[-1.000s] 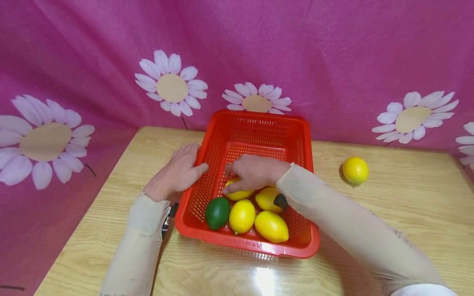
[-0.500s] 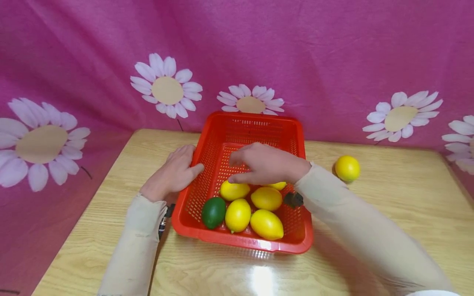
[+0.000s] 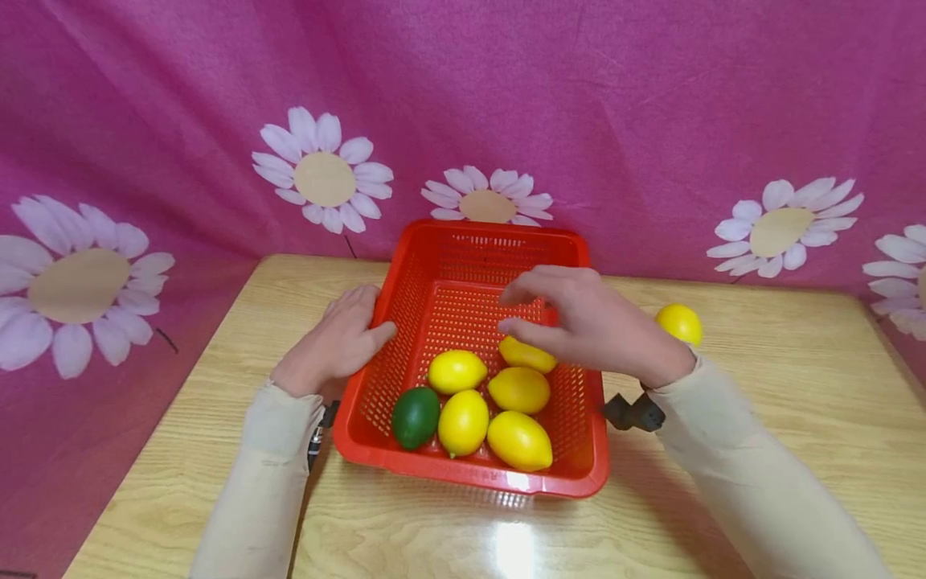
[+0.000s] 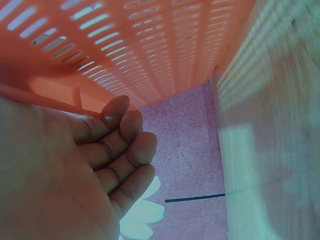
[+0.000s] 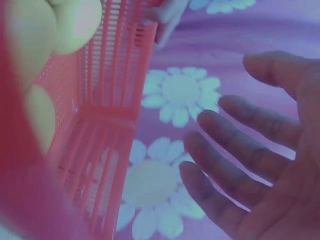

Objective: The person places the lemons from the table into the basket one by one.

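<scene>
In the head view a red plastic basket (image 3: 473, 478) stands on the table, with several yellow lemons (image 3: 519, 441) and a dark green oval fruit (image 3: 415, 418) gathered in its near half. My left hand (image 3: 336, 338) holds the basket's left rim, thumb over the top; the left wrist view shows its bent fingers (image 4: 142, 147) outside, below the rim. Above the basket's right side hovers my right hand (image 3: 589, 322), fingers spread and holding nothing. It partly covers the farthest lemon (image 3: 526, 354). The right wrist view shows its palm and parted fingers (image 5: 245, 150).
A round yellow fruit (image 3: 678, 323) lies on the wooden table (image 3: 781, 386), right of the basket and just behind the right wrist. A magenta cloth (image 3: 615, 121) with white flowers hangs behind the table and along its left side.
My right hand has lifted away from the lemon at the left and moved right and up, leaving that lemon in the basket. The left hand keeps its hold on the rim.
</scene>
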### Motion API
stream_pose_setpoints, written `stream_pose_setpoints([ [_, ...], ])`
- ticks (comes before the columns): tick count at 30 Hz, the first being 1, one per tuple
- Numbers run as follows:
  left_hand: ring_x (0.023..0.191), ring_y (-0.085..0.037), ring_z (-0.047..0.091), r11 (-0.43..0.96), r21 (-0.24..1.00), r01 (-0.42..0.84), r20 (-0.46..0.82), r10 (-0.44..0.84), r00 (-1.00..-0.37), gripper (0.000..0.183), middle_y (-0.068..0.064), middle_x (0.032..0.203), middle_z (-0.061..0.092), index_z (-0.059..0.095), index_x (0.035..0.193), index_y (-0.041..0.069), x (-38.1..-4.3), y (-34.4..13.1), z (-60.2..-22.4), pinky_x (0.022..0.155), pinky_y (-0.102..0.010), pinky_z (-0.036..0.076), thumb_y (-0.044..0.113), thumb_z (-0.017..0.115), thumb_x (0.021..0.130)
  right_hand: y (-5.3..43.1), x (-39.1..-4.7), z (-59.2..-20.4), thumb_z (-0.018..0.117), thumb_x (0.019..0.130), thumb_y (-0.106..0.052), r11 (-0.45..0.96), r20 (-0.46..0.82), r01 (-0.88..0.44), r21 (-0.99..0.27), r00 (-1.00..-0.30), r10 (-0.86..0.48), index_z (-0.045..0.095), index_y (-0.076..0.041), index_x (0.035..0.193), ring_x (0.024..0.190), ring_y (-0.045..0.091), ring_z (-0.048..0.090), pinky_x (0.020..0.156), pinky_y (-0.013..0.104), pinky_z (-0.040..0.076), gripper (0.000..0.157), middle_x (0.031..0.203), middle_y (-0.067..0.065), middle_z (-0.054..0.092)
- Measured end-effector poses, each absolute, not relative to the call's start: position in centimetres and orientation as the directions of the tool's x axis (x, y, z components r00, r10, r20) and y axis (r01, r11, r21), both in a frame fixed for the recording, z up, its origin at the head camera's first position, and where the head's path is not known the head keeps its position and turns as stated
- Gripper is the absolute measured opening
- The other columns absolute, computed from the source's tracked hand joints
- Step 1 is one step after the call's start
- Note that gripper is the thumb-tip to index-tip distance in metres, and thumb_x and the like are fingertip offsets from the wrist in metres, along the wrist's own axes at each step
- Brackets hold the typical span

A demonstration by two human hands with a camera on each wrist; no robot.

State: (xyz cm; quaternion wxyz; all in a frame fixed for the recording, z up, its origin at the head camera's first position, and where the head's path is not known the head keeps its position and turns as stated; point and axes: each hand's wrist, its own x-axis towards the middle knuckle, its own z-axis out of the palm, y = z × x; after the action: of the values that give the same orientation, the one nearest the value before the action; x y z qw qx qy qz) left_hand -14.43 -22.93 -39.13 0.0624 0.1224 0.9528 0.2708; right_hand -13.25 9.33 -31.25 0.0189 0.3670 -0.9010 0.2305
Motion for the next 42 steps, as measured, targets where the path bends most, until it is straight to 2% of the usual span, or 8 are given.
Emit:
stream_pose_setpoints([
  [5, 0.108, -0.025, 0.049, 0.828, 0.521, 0.209, -0.046, 0.272, -0.961, 0.038, -0.009, 0.109, 0.057, 0.052, 0.127, 0.004, -14.3, -22.7, -39.1, 0.095, -0.043, 0.036, 0.029, 0.051, 0.099, 11.8, -12.3, -31.8, 0.078, 0.092, -0.028, 0.669, 0.314, -0.599, -0.440, -0.801, -0.510, 0.073, -0.018, 0.114, 0.100, 0.014, 0.068, 0.086, 0.036, 0.056, 0.025, 0.109, -0.005, 0.075],
  [9, 0.107, -0.025, 0.049, 0.829, 0.518, 0.211, -0.042, 0.271, -0.962, 0.038, -0.009, 0.109, 0.057, 0.052, 0.127, 0.004, -14.2, -22.5, -39.1, 0.094, -0.043, 0.036, 0.029, 0.051, 0.098, 13.6, -12.0, -32.6, 0.077, 0.091, -0.021, 0.682, 0.416, -0.566, -0.463, -0.818, -0.397, 0.073, -0.017, 0.113, 0.090, 0.012, 0.065, 0.074, 0.023, 0.052, 0.022, 0.106, -0.004, 0.075],
  [14, 0.107, -0.025, 0.050, 0.826, 0.524, 0.209, -0.045, 0.272, -0.961, 0.040, -0.009, 0.110, 0.057, 0.052, 0.129, 0.004, -14.1, -22.4, -39.2, 0.095, -0.043, 0.037, 0.028, 0.052, 0.098, 15.3, -12.3, -33.7, 0.075, 0.092, -0.015, 0.687, 0.497, -0.533, -0.495, -0.822, -0.279, 0.076, -0.012, 0.109, 0.084, 0.000, 0.063, 0.074, 0.009, 0.047, 0.018, 0.100, 0.001, 0.078],
  [19, 0.107, -0.024, 0.050, 0.821, 0.530, 0.213, -0.050, 0.281, -0.959, 0.041, -0.008, 0.111, 0.058, 0.051, 0.130, 0.004, -14.1, -22.2, -39.3, 0.096, -0.043, 0.039, 0.028, 0.053, 0.098, 17.0, -12.6, -34.6, 0.074, 0.093, -0.017, 0.693, 0.497, -0.440, -0.571, -0.857, -0.135, 0.077, -0.012, 0.104, 0.078, -0.014, 0.057, 0.074, 0.005, 0.044, 0.012, 0.093, 0.003, 0.077],
  [27, 0.107, -0.025, 0.049, 0.822, 0.513, 0.248, -0.038, 0.310, -0.950, 0.039, -0.009, 0.110, 0.057, 0.052, 0.128, 0.002, -14.1, -21.4, -39.0, 0.098, -0.044, 0.039, 0.028, 0.051, 0.098, 19.0, -13.7, -36.1, 0.070, 0.095, -0.028, 0.737, 0.397, -0.290, -0.610, -0.917, -0.032, 0.076, -0.013, 0.104, 0.074, -0.016, 0.055, 0.070, 0.003, 0.043, 0.018, 0.093, 0.005, 0.077],
  [31, 0.106, -0.024, 0.050, 0.823, 0.517, 0.236, -0.052, 0.305, -0.951, 0.038, -0.008, 0.109, 0.057, 0.052, 0.128, 0.003, -13.9, -21.1, -38.7, 0.096, -0.043, 0.040, 0.028, 0.051, 0.098, 20.1, -14.5, -36.6, 0.066, 0.097, -0.034, 0.780, 0.326, -0.222, -0.585, -0.945, -0.025, 0.075, -0.016, 0.107, 0.075, -0.003, 0.061, 0.067, 0.009, 0.044, 0.022, 0.100, 0.008, 0.078],
  [35, 0.107, -0.025, 0.050, 0.824, 0.523, 0.218, -0.058, 0.290, -0.955, 0.039, -0.008, 0.110, 0.057, 0.052, 0.129, 0.003, -13.8, -21.2, -38.6, 0.096, -0.044, 0.042, 0.027, 0.051, 0.098, 21.3, -15.3, -37.2, 0.064, 0.098, -0.037, 0.813, 0.241, -0.173, -0.556, -0.970, -0.041, 0.072, -0.014, 0.109, 0.086, 0.025, 0.071, 0.073, 0.026, 0.050, 0.027, 0.105, 0.012, 0.076],
  [42, 0.107, -0.025, 0.049, 0.833, 0.514, 0.204, -0.078, 0.281, -0.956, 0.037, -0.008, 0.110, 0.056, 0.052, 0.128, 0.003, -13.5, -21.2, -38.5, 0.096, -0.044, 0.039, 0.026, 0.050, 0.099, 22.5, -16.6, -38.5, 0.062, 0.099, -0.035, 0.871, 0.093, -0.146, -0.469, -0.989, -0.115, 0.065, -0.003, 0.124, 0.108, 0.043, 0.063, 0.091, 0.058, 0.047, 0.041, 0.124, 0.024, 0.070],
])
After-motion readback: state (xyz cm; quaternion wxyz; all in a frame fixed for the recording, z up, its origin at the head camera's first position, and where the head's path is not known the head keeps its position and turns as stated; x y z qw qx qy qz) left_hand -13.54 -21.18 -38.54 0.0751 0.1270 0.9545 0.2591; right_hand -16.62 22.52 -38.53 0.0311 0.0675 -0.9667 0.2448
